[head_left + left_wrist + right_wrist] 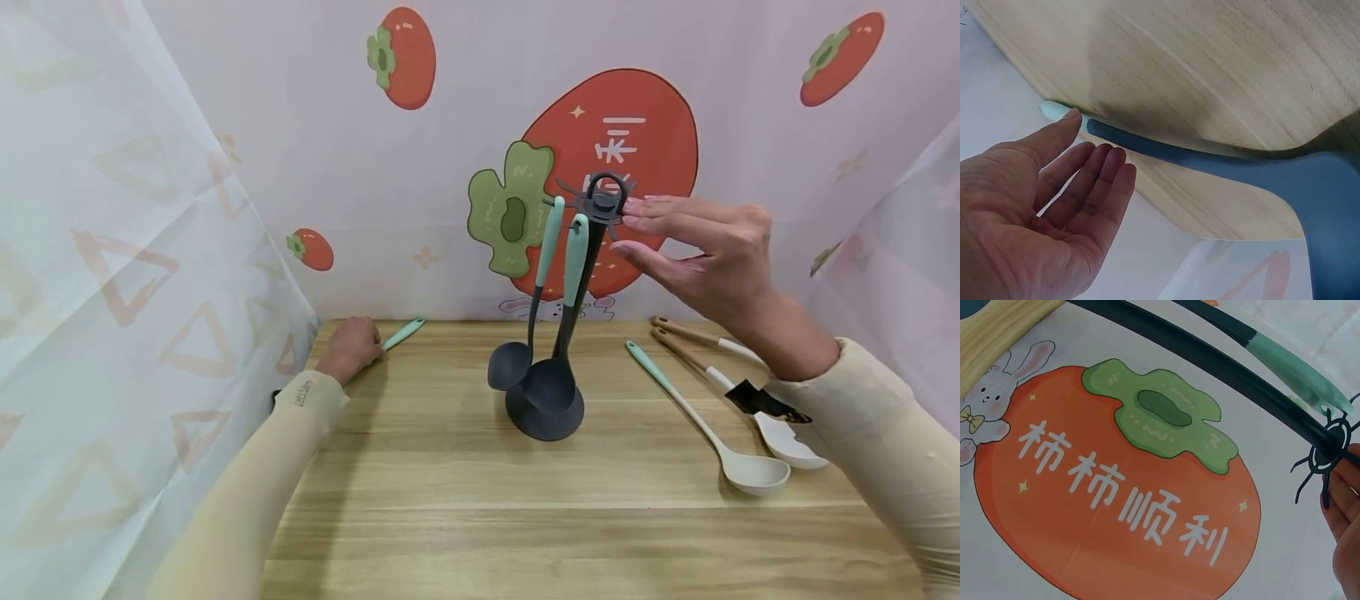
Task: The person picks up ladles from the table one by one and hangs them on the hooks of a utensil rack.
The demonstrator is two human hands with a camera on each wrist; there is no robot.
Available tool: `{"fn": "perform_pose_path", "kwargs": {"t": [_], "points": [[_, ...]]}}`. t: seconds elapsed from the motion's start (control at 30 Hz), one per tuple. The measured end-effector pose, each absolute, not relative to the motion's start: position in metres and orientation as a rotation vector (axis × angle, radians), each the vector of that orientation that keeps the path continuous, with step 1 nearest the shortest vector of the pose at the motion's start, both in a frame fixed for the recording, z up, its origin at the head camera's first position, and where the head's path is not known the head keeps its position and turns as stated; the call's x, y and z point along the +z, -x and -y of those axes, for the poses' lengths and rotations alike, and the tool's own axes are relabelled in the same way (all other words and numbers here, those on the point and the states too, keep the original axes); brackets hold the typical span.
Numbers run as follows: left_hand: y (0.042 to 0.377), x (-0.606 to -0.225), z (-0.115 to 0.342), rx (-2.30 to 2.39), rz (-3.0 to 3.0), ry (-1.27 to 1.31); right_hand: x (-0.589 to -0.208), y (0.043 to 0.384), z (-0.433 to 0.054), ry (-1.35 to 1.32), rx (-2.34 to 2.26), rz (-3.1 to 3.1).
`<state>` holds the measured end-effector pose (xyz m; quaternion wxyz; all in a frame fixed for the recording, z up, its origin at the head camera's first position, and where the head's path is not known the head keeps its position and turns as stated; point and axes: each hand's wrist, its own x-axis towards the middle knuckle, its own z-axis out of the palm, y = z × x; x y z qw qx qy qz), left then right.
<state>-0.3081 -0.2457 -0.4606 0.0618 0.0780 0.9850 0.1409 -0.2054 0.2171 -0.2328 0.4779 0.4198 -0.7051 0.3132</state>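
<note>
A dark utensil stand [588,271] rises from a round base, with a ring and hooks on top. From its hooks hang two dark ladles with mint handles, a left ladle [510,365] and a right ladle [550,386]. My right hand [712,250] touches the right side of the hook ring [1330,447], fingers nearly straight and thumb spread below. On the left edge of the table lies a utensil [1172,150] with a mint handle and broad dark head. My left hand [1054,212] is beside its handle, thumb tip overlapping it, fingers loosely bent.
Right of the stand on the wooden table [450,475] lies a cream ladle [753,473] with a mint handle. Beyond it are wooden-handled utensils, one with a white head [787,442], partly hidden by my right arm. Printed cloth [315,108] walls the back and sides.
</note>
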Motion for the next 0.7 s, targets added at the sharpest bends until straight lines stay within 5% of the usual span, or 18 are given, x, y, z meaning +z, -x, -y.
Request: {"fn": "perform_pose_path", "kwargs": {"t": [0.7], "points": [[0.3067, -0.4710, 0.2421, 0.418, -3.021, -0.210, -0.2347, 0.2061, -0.2166, -1.029, 0.784, 1.700]]}}
